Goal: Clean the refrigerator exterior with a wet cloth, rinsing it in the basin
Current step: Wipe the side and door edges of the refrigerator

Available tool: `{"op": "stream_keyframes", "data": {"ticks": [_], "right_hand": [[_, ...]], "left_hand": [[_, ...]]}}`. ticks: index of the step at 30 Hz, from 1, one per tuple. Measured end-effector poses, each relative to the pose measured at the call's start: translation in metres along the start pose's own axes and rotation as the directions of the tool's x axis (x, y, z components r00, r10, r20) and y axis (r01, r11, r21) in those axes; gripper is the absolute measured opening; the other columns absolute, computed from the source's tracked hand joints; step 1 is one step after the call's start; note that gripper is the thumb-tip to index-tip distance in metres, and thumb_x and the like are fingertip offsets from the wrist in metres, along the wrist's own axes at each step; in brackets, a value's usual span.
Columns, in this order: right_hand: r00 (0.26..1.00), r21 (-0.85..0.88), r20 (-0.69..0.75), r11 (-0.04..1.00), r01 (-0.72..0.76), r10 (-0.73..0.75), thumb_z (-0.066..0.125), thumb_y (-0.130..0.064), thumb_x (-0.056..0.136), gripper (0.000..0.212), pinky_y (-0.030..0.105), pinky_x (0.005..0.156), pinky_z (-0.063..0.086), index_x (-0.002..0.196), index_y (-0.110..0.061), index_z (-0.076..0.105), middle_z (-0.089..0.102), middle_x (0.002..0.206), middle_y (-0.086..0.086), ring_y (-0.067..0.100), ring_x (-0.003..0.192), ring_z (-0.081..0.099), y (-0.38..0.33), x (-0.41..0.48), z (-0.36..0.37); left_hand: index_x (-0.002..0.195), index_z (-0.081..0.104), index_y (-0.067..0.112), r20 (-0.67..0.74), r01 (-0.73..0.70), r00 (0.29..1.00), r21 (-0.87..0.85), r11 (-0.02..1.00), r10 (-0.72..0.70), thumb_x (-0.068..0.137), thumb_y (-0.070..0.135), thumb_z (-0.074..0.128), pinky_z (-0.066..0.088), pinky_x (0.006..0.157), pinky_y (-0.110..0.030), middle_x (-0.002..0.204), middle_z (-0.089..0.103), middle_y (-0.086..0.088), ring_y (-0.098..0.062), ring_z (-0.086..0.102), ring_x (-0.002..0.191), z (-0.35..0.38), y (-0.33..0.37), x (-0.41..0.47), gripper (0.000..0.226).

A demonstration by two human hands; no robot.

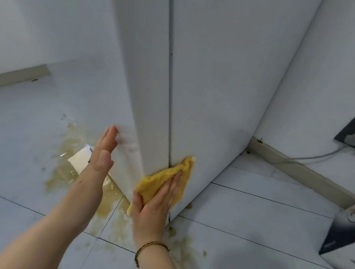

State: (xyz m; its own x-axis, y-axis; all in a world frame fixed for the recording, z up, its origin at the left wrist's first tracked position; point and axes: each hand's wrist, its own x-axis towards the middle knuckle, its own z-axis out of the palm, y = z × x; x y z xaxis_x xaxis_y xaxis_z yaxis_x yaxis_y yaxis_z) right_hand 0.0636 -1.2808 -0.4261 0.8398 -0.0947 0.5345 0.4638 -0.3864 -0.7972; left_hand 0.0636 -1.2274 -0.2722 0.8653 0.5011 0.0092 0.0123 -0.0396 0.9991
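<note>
Evidently the right grip (156, 198) presses the yellow cloth (185, 167) flat-handed onto the bottom corner of the refrigerator (219, 74) (above a spill (63, 168) on the floor (251, 214)); the left grip (103, 152), flat and empty, likely steadies the adjoining face.

White fridge (218, 84) upright, yellow cloth (164, 180) (crumpled) flat vs its bottom corner

right hand (156, 198) pressing yellow cloth (164, 180), refrigerator (218, 84) corner
</note>
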Motion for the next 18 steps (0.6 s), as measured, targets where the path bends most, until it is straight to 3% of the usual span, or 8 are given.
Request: {"op": "stream_keyframes", "data": {"ticks": [2, 4, 5, 7, 9, 11, 15, 18], "right_hand": [[0.98, 0.018, 0.091, 0.984, -0.177, 0.174, 0.033, -0.062, 0.086, 0.083, 0.044, 0.109, 0.004, 0.137, -0.039, -0.029, -0.029, 0.146, -0.024, -0.006, 0.135, -0.02, 0.01, -0.011, 0.001], [0.885, 0.045, 0.247, 0.908, -0.417, 0.395, 0.049, -0.049, 0.081, 0.097, 0.026, 0.112, -0.004, 0.132, -0.043, -0.033, -0.027, 0.143, -0.021, -0.01, 0.132, -0.019, 0.018, -0.02, -0.002], [0.815, 0.019, 0.316, 0.855, -0.518, 0.486, 0.057, -0.035, 0.082, 0.1, 0.018, 0.113, -0.002, 0.134, -0.038, -0.029, -0.021, 0.144, -0.016, -0.006, 0.133, -0.013, 0.025, -0.025, -0.002], [0.661, 0.001, 0.389, 0.717, -0.697, 0.641, 0.061, -0.01, 0.078, 0.1, 0.023, 0.115, 0.015, 0.142, -0.023, -0.014, -0.002, 0.154, -0.002, 0.01, 0.14, 0.011, 0.04, -0.03, -0.004], [0.506, -0.012, 0.469, 0.578, -0.816, 0.724, 0.058, 0.0, 0.075, 0.095, 0.019, 0.1, 0.035, 0.145, -0.018, -0.004, 0.028, 0.146, 0.009, 0.017, 0.119, 0.041, 0.054, -0.029, -0.011], [0.378, -0.09, 0.579, 0.517, -0.851, 0.723, 0.058, 0.002, 0.079, 0.095, 0.011, 0.084, 0.033, 0.145, -0.016, -0.008, 0.034, 0.14, 0.008, 0.014, 0.108, 0.043, 0.06, -0.023, -0.02], [0.333, -0.111, 0.585, 0.48, -0.87, 0.739, 0.057, 0.001, 0.081, 0.098, 0.016, 0.089, 0.034, 0.143, -0.012, -0.017, 0.029, 0.146, 0.009, 0.02, 0.124, 0.041, 0.06, -0.016, -0.021], [0.363, -0.089, 0.533, 0.478, -0.874, 0.764, 0.057, 0.002, 0.08, 0.099, 0.017, 0.09, 0.035, 0.144, -0.015, -0.017, 0.027, 0.149, 0.01, 0.022, 0.124, 0.043, 0.047, -0.015, -0.017]], "left_hand": [[0.139, 0.012, 0.03, 0.01, -0.088, 0.996, 0.035, 0.996, 0.088, 0.055, 0.051, 0.04, 0.028, 0.089, -0.025, 0.13, 0.029, 0.017, -0.005, 0.035, 0.126, -0.005, -0.009, -0.002, 0.091], [0.127, 0.016, 0.044, 0.02, -0.146, 0.989, 0.103, 0.984, 0.145, 0.051, 0.059, 0.049, 0.035, 0.087, -0.02, 0.134, 0.028, 0.021, 0.0, 0.039, 0.12, -0.008, -0.017, -0.005, 0.085], [0.127, 0.024, 0.047, 0.018, -0.166, 0.986, 0.128, 0.978, 0.165, 0.05, 0.065, 0.052, 0.036, 0.092, -0.02, 0.138, 0.028, 0.023, 0.005, 0.042, 0.115, -0.01, -0.022, -0.005, 0.083], [0.125, 0.04, 0.051, -0.011, -0.168, 0.985, 0.137, 0.976, 0.171, 0.074, 0.059, 0.043, 0.034, 0.104, -0.028, 0.136, 0.036, 0.033, 0.018, 0.045, 0.108, -0.018, -0.033, -0.005, 0.051], [0.109, 0.041, 0.066, 0.03, -0.215, 0.977, 0.165, 0.963, 0.213, 0.078, 0.055, 0.036, 0.032, 0.105, -0.03, 0.121, 0.035, 0.05, 0.027, 0.039, 0.109, -0.021, -0.036, -0.011, 0.034], [0.1, 0.037, 0.077, 0.121, -0.233, 0.969, 0.174, 0.957, 0.215, 0.069, 0.064, 0.037, 0.026, 0.111, -0.035, 0.12, 0.03, 0.056, 0.024, 0.032, 0.119, -0.025, -0.036, -0.018, 0.034], [0.103, 0.031, 0.076, 0.178, -0.241, 0.962, 0.194, 0.951, 0.208, 0.067, 0.064, 0.035, 0.021, 0.115, -0.037, 0.144, 0.02, 0.036, 0.018, 0.026, 0.127, -0.028, -0.033, -0.02, 0.038], [0.113, 0.028, 0.061, 0.196, -0.273, 0.952, 0.188, 0.944, 0.236, 0.066, 0.058, 0.032, 0.02, 0.115, -0.036, 0.15, 0.019, 0.022, 0.017, 0.027, 0.127, -0.029, -0.032, -0.021, 0.048]]}}
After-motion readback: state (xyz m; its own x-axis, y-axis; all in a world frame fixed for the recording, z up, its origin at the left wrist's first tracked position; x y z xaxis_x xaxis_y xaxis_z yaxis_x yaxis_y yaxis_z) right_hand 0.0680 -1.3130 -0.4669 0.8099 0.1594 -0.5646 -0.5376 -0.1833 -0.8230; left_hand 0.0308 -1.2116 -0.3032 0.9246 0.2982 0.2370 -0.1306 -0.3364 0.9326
